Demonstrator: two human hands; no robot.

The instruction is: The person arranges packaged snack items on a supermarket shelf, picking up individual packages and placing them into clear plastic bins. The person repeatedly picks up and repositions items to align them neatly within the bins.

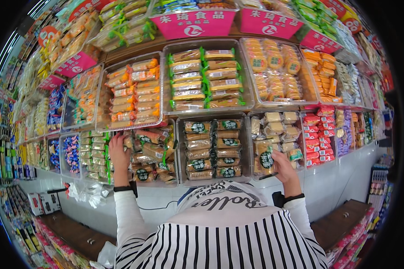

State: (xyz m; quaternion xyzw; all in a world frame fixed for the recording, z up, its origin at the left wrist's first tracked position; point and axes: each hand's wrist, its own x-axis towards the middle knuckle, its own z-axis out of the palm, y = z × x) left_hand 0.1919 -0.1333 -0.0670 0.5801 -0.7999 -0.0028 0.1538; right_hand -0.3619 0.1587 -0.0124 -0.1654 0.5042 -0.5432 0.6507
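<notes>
In my right hand (284,167) is a clear packet of biscuits with a dark green label (266,159), held over a clear bin of pale wrapped snacks (273,128). My left hand (119,151) reaches into the left end of a bin of mixed packets (154,151); its fingertips are near a small packet, and whether they grip it cannot be made out. Between the hands stands a clear bin with two neat columns of dark-ended biscuit packets (198,150).
Behind stand bins of green-ended packets (188,76), orange-ended packets (146,90) and round biscuits (275,84). Red packets (311,134) lie to the right, gold-and-green ones (97,151) to the left. White plastic bags (89,194) hang below the front edge.
</notes>
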